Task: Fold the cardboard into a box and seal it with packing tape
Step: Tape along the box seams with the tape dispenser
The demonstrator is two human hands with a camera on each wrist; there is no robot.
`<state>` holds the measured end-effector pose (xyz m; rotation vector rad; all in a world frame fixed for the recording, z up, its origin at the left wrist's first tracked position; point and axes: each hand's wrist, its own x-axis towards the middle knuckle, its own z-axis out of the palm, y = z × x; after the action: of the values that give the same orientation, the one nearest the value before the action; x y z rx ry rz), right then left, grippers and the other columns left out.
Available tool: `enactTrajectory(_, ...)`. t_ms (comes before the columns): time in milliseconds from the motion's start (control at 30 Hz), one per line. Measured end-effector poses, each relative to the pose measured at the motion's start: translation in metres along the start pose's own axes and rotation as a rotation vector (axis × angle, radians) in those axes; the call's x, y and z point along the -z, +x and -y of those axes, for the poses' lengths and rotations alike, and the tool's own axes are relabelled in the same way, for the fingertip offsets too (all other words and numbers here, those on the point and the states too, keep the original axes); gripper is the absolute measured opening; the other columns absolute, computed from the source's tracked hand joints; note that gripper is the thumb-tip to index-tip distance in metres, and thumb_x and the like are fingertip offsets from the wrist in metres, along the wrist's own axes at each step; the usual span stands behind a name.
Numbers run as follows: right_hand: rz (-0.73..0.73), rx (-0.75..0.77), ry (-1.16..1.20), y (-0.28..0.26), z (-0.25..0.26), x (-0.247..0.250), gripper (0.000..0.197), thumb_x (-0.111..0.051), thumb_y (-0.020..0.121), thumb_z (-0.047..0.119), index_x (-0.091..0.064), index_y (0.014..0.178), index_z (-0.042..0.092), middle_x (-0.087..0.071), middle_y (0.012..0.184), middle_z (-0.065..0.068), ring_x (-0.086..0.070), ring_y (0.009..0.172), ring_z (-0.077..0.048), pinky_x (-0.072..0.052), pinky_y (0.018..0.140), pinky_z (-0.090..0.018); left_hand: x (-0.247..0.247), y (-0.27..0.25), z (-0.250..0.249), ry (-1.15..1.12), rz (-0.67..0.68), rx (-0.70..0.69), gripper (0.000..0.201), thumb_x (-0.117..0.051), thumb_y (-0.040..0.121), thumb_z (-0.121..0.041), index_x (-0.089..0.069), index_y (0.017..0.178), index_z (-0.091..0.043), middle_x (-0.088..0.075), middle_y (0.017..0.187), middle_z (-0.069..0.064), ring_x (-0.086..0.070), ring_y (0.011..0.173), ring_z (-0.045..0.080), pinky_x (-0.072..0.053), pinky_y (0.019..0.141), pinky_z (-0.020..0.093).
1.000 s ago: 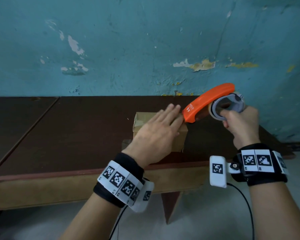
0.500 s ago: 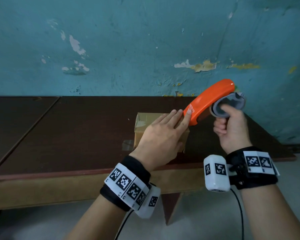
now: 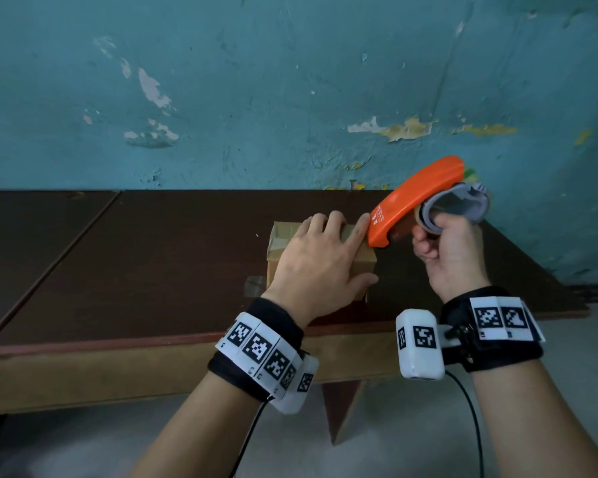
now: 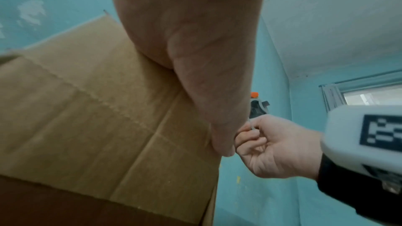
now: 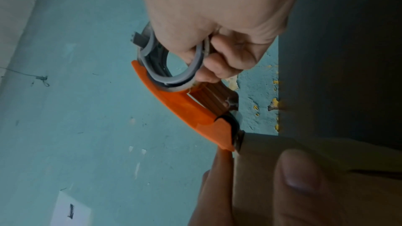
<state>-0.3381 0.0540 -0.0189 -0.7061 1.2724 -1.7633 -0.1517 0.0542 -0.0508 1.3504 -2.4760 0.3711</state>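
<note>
**Now: taping at the box's right top edge**

Underneath, a dark brown wooden table (image 3: 152,270) runs along a peeling teal wall (image 3: 290,81); a seam splits its top at the left, and its front edge shows a reddish strip above pale wood. Bare tabletop lies left of and behind the small cardboard box (image 3: 283,236), which stands near the front edge, right of centre. The left hand (image 3: 320,262) lies flat on the box, fingers straight and slightly spread, thumb down its right side. The right hand (image 3: 453,257) curls round the orange tape dispenser (image 3: 418,198), whose nose meets the box's right top edge, beside the left forefinger.
</note>
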Motion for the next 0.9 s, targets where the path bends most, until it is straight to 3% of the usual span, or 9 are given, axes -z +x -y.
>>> enactTrajectory(133, 0.022, 0.027, -0.016, -0.001, 0.001, 0.003, 0.018, -0.050, 0.090, 0.006, -0.059, 0.077, 0.015, -0.053, 0.058, 0.000, -0.048, 0.046, -0.006, -0.029, 0.039, -0.016, -0.002, 0.002, -0.002, 0.017, -0.010, 0.001, 0.095, -0.046, 0.094, -0.075, -0.017, 0.167, -0.022, -0.048, 0.144, 0.013, -0.048, 0.129, 0.033, -0.042, 0.110, 0.046)
enactTrajectory(233, 0.035, 0.026, -0.003, -0.001, 0.000, 0.006, 0.018, -0.049, 0.090, 0.005, -0.058, 0.078, 0.015, -0.054, 0.060, 0.001, -0.048, 0.047, -0.006, -0.030, 0.039, -0.015, -0.003, 0.003, -0.002, 0.042, 0.028, 0.013, 0.101, -0.050, 0.091, -0.076, -0.009, 0.168, -0.025, -0.041, 0.154, 0.020, -0.035, 0.147, 0.042, -0.027, 0.125, 0.055)
enactTrajectory(300, 0.041, 0.035, -0.010, -0.001, 0.001, 0.006, 0.019, -0.049, 0.090, 0.004, -0.058, 0.078, 0.015, -0.055, 0.060, 0.001, -0.049, 0.047, -0.006, -0.030, 0.039, -0.015, -0.003, 0.002, -0.002, 0.052, 0.051, 0.035, 0.101, -0.047, 0.092, -0.078, -0.004, 0.168, -0.028, -0.038, 0.158, 0.024, -0.029, 0.152, 0.046, -0.021, 0.127, 0.058)
enactTrajectory(400, 0.018, 0.064, -0.051, 0.000, 0.004, 0.009, 0.019, -0.048, 0.089, 0.002, -0.060, 0.080, 0.012, -0.056, 0.060, 0.000, -0.050, 0.046, -0.006, -0.029, 0.038, -0.016, -0.003, 0.001, -0.002, 0.052, 0.051, 0.041, 0.099, -0.044, 0.092, -0.079, -0.002, 0.168, -0.032, -0.047, 0.150, 0.021, -0.044, 0.140, 0.040, -0.025, 0.125, 0.055)
enactTrajectory(500, -0.030, 0.081, -0.078, 0.002, 0.007, 0.015, 0.016, -0.049, 0.087, 0.000, -0.063, 0.086, 0.009, -0.059, 0.058, -0.001, -0.052, 0.043, -0.007, -0.031, 0.036, -0.015, -0.002, -0.001, -0.003, 0.032, 0.046, 0.047, 0.100, -0.046, 0.091, -0.079, 0.000, 0.168, -0.034, -0.048, 0.148, 0.019, -0.046, 0.137, 0.038, -0.025, 0.125, 0.055)
enactTrajectory(700, -0.221, 0.110, -0.117, 0.016, 0.019, 0.041, 0.014, -0.059, 0.083, 0.006, -0.061, 0.074, 0.015, -0.054, 0.060, -0.002, -0.045, 0.035, -0.004, -0.026, 0.035, -0.016, 0.000, 0.000, -0.003, 0.027, 0.073, 0.083, 0.105, -0.046, 0.090, -0.080, -0.016, 0.166, -0.014, -0.045, 0.154, 0.015, -0.041, 0.145, 0.034, -0.021, 0.128, 0.050)
enactTrajectory(800, -0.257, 0.157, -0.185, 0.016, 0.022, 0.050, 0.014, -0.065, 0.080, 0.008, -0.062, 0.069, 0.015, -0.055, 0.044, 0.007, -0.045, 0.035, -0.004, -0.030, 0.037, -0.018, 0.001, 0.000, -0.004, 0.019, 0.071, 0.083, 0.104, -0.046, 0.091, -0.080, -0.018, 0.165, -0.013, -0.044, 0.156, 0.015, -0.040, 0.146, 0.034, -0.021, 0.128, 0.049)
enactTrajectory(900, -0.265, 0.199, -0.223, 0.014, 0.025, 0.055, 0.013, -0.067, 0.080, 0.009, -0.063, 0.070, 0.016, -0.058, 0.051, 0.004, -0.047, 0.036, -0.005, -0.033, 0.040, -0.020, 0.001, 0.000, -0.005, 0.020, 0.074, 0.078, 0.104, -0.045, 0.091, -0.080, -0.017, 0.166, -0.013, -0.042, 0.157, 0.015, -0.038, 0.147, 0.033, -0.020, 0.128, 0.049)
